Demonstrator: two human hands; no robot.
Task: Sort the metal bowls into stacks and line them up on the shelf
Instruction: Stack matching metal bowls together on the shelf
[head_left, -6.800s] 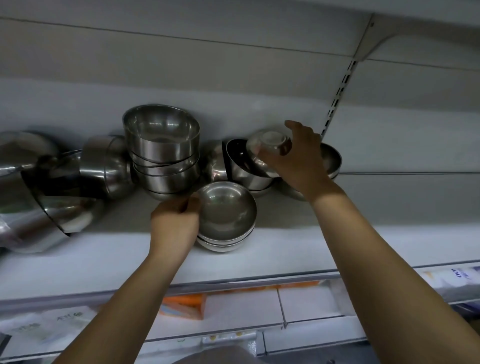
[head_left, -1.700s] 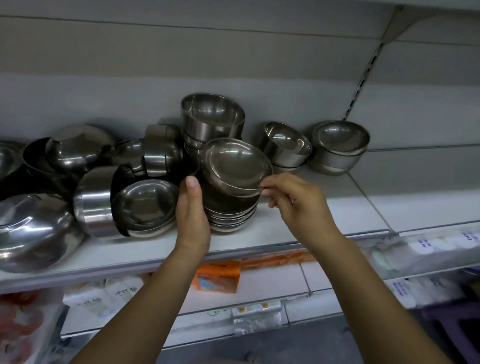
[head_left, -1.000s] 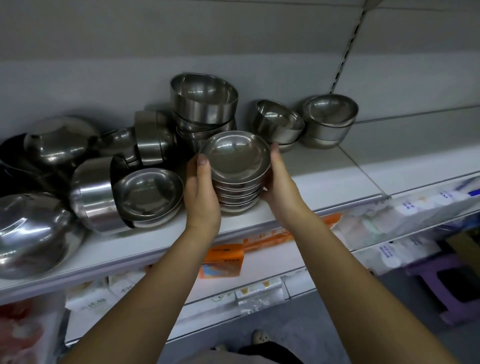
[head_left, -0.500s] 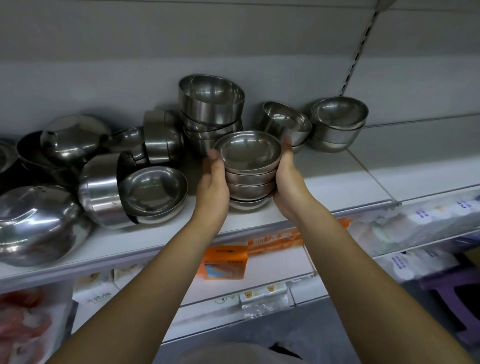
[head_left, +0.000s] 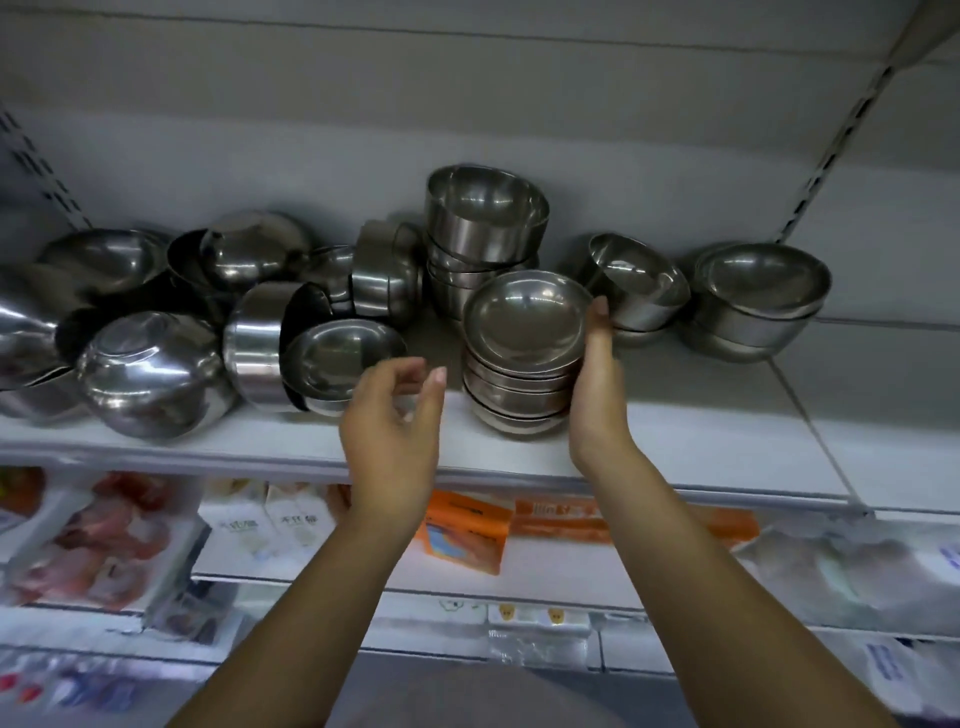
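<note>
A stack of several shallow metal bowls (head_left: 524, 358) stands near the front of the white shelf (head_left: 701, 441). My right hand (head_left: 597, 395) lies flat against the stack's right side with straight fingers. My left hand (head_left: 395, 421) hovers to the left of the stack, loosely curled, holding nothing and touching no bowl. Behind the stack rises a taller stack of deep bowls (head_left: 485, 234). Right of it a tilted bowl (head_left: 636, 283) leans on others, and a two-bowl stack (head_left: 758, 299) stands upright.
A jumble of tipped and nested bowls (head_left: 171, 322) fills the shelf's left half. A bowl lying on its side (head_left: 332, 364) sits just left of my left hand. Orange boxes (head_left: 467, 530) and packaged goods fill the shelf below. Bare shelf surface shows at the right.
My left hand has let go of the shallow stack and drawn back to the left. The stack now rests on the shelf, with only my right hand against it.
</note>
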